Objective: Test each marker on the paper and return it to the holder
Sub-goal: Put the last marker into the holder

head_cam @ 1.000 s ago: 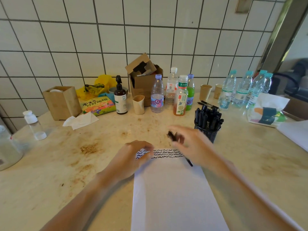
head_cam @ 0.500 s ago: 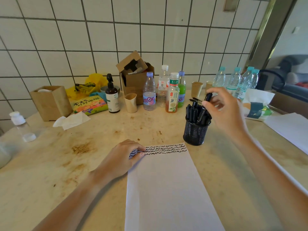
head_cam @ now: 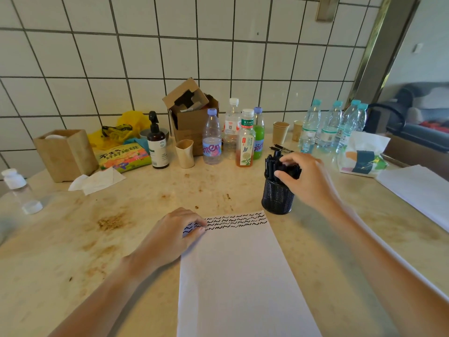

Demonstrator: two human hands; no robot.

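With the left hand pressing the paper flat, the right hand, fingers curled among the markers in the holder right of the paper's far edge, should pinch just one and lift it straight up.

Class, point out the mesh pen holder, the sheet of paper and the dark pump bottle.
mesh pen holder (head_cam: 275, 199), head view, front of mesh wall
sheet of paper (head_cam: 240, 276), head view, blank middle
dark pump bottle (head_cam: 158, 148), head view, white label

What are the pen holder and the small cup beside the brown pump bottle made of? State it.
Pen holder: black mesh, probably metal wire with a matte finish; its wall shows a fine grid. Small cup: plain beige, matte, with a wavy rim; paper or a fibre plastic, hard to say which.
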